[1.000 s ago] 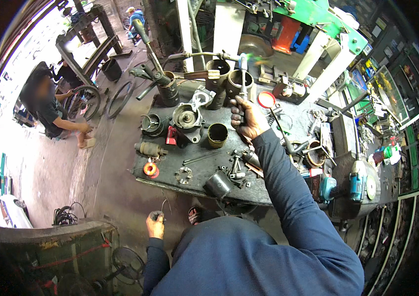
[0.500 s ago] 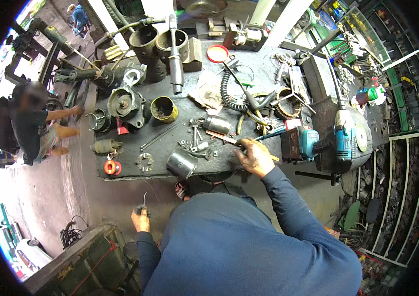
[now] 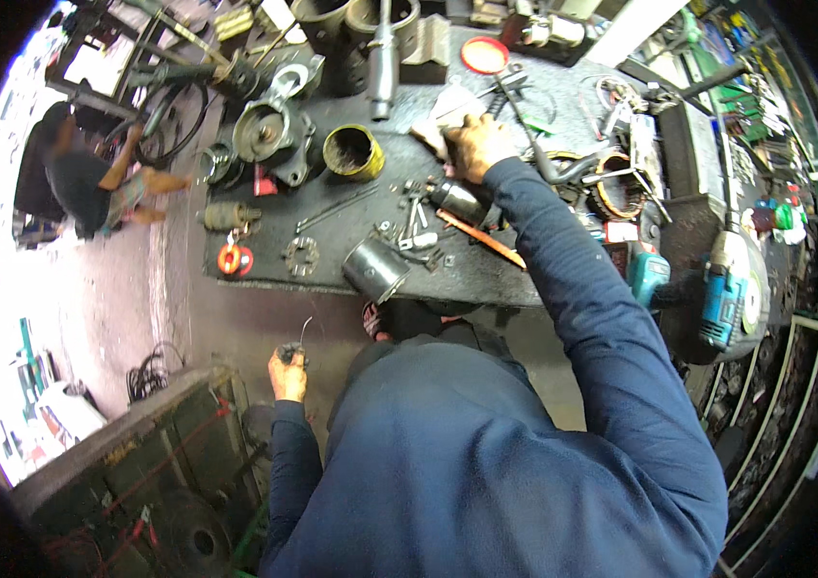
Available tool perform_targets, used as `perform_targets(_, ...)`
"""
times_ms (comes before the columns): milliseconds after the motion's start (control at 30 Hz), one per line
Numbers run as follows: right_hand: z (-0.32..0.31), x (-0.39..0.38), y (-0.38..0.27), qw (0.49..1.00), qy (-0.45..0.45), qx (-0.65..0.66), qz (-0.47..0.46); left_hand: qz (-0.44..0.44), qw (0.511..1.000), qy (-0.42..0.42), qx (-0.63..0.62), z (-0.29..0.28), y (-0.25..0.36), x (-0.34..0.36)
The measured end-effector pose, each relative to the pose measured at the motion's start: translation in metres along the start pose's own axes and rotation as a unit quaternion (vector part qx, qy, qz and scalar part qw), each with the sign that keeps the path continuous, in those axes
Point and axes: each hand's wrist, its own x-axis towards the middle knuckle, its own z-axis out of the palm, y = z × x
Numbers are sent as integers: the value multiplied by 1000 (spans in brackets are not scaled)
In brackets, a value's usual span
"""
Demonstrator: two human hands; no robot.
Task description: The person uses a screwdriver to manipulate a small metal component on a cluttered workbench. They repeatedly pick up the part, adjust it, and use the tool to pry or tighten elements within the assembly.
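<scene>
My right hand (image 3: 479,146) reaches over the workbench, fingers curled on a crumpled whitish rag (image 3: 449,104). The hand covers part of the rag. Below that forearm lies a long, flat orange strip (image 3: 483,240), next to a dark metal cylinder (image 3: 459,202). Down by my left side, off the bench, my left hand (image 3: 288,374) is closed around a small dark part (image 3: 290,354). A thin bent wire sticks up from it; the part's exact kind cannot be made out.
Along the workbench (image 3: 264,270) stand a round metal housing (image 3: 264,133), a yellow-rimmed can (image 3: 352,152) and an open cylinder (image 3: 376,270) near the front edge. Blue power tools (image 3: 723,299) lie at the right. A person (image 3: 81,178) sits at the far left.
My right hand has let go of the orange strip, moved away from the bench's front edge and closed on the rag. My left hand keeps the dark part. The view has shifted.
</scene>
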Motion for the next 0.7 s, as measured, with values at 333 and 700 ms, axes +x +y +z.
perform_targets(333, -11, 14, -2, 996, 2, 72, 61, -80, 994, 70, -7, -7, 6, -79)
perform_targets(700, 3, -24, 14, 966, 214, 139, -28, -50, 952, -3, -301, 20, 103, -37)
